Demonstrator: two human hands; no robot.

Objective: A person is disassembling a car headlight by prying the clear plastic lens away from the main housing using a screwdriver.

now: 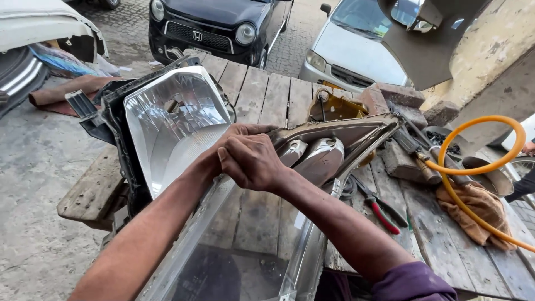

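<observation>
**Hands Clamp a Headlight Lens at Frame Centre**

Across the right side of the wooden tabletop (267, 100) lie red-handled pliers (382, 209), a brown rag (479, 209), bricks (401, 95) and an orange hose (482, 167); two parked cars fill the top. At left a headlight housing (167, 125) stands tilted. At centre, the left hand (223, 147) and right hand (253, 161) overlap, both gripping the upper edge of the clear headlight lens (251, 245), which runs down to the bottom of the frame.

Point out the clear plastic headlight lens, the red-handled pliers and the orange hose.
Clear plastic headlight lens (245, 245): head view, middle of its transparent face.
Red-handled pliers (383, 214): head view, on the red grip.
Orange hose (504, 122): head view, top of its loop.
</observation>
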